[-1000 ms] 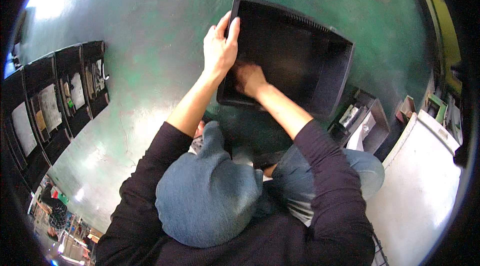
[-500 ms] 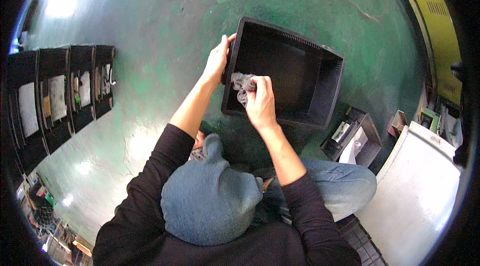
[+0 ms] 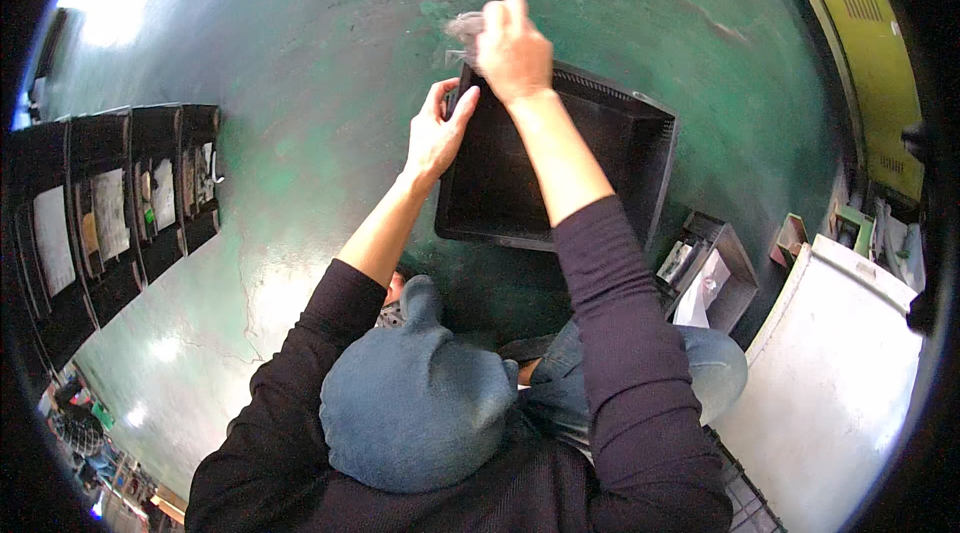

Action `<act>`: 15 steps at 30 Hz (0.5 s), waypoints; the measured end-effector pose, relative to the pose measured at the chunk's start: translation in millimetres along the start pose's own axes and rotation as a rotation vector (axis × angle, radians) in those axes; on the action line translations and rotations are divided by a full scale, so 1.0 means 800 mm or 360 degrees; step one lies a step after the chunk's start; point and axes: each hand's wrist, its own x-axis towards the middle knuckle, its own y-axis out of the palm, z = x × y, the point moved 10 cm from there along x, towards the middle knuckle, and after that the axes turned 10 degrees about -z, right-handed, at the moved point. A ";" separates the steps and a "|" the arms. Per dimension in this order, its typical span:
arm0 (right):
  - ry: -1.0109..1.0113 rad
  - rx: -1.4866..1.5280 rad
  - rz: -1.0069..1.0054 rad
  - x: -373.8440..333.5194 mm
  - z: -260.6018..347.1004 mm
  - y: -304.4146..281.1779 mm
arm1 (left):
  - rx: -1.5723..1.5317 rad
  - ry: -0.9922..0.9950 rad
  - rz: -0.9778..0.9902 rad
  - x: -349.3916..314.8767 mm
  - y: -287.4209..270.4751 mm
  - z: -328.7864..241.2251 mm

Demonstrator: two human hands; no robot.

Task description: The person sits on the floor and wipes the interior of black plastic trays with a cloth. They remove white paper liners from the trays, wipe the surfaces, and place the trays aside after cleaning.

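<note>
The left hand (image 3: 436, 138) gripped a black rectangular plastic bin (image 3: 500, 178); the right hand (image 3: 515, 55) clutched a crumpled grey cloth (image 3: 465, 28), blurred, at the bin's far-left corner.

No text, label, brand, number or sign can be read. Any print on the pale sheets (image 3: 53, 241) in the black bins (image 3: 98, 141) at the left, the white paper (image 3: 706, 285) in the open box (image 3: 738, 295) at the right, the yellow cabinet (image 3: 860, 58) at the far right or the black tub (image 3: 580, 168) cannot be made out.
</note>
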 end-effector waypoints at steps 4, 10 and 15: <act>0.0469 -0.0538 0.0263 -0.043 -0.165 -0.095 | 0.0013 -0.0069 -0.0033 -0.003 -0.004 -0.001; 0.0493 -0.0457 0.0053 -0.126 -0.289 -0.189 | 0.0108 -0.0107 -0.0153 -0.006 -0.011 -0.003; 0.0681 -0.0268 0.0172 -0.208 -0.237 -0.234 | 0.0062 -0.0096 -0.0176 -0.008 -0.013 -0.008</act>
